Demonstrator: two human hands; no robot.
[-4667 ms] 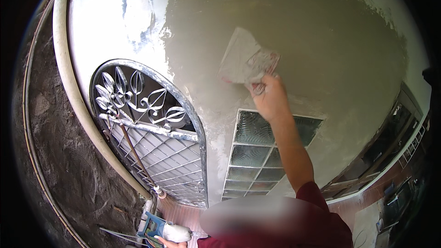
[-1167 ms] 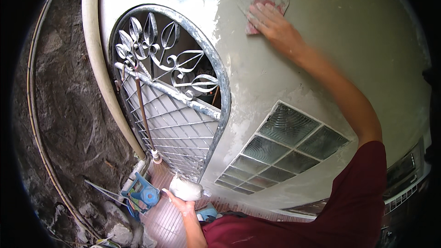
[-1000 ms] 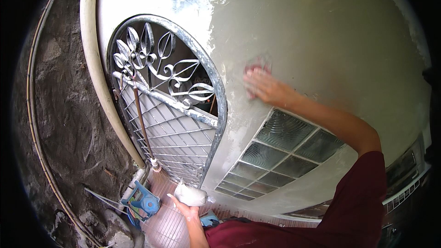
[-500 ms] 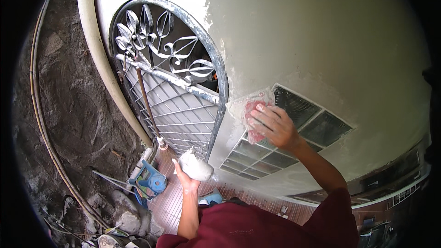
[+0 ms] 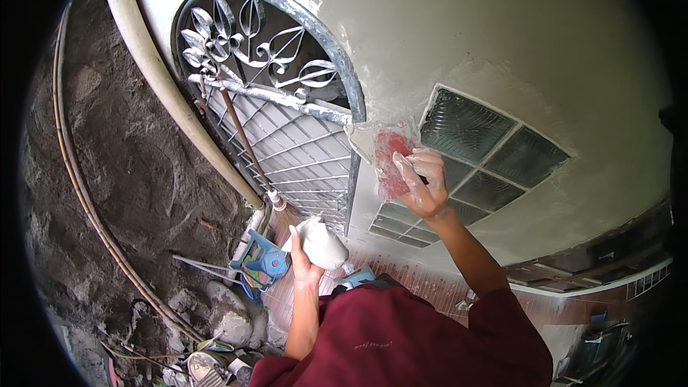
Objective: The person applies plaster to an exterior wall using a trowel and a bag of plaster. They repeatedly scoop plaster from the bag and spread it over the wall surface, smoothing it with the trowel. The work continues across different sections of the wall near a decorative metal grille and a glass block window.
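Note:
My right hand [image 5: 424, 180], smeared with white paste, is closed on a putty spreader [image 5: 391, 161] with a red middle and a pale, paste-coated edge. The spreader lies against or very close to the greenish-grey wall [image 5: 494, 14], between the glass-block window [image 5: 469, 129] and the arched gate. Lower down, my left hand [image 5: 304, 261] is wrapped round a bulging plastic bag of white putty [image 5: 321, 244]. White paste shows at the bag's upper end. Its fingers are mostly hidden beneath the bag.
An arched metal gate [image 5: 279, 104] with leaf scrollwork stands ahead, a broom [image 5: 244, 136] leaning on it. Left of it run a thick pale pipe [image 5: 154, 64] and a rough dirt bank [image 5: 93, 136]. A blue plastic stool [image 5: 266, 261] sits near my left hand. Rubble [image 5: 233, 326] lies below.
My right hand and the spreader have shifted slightly left, and the fingers have changed from lying flat over it to a curled grip. My view has shifted a little; the left hand still holds the bag.

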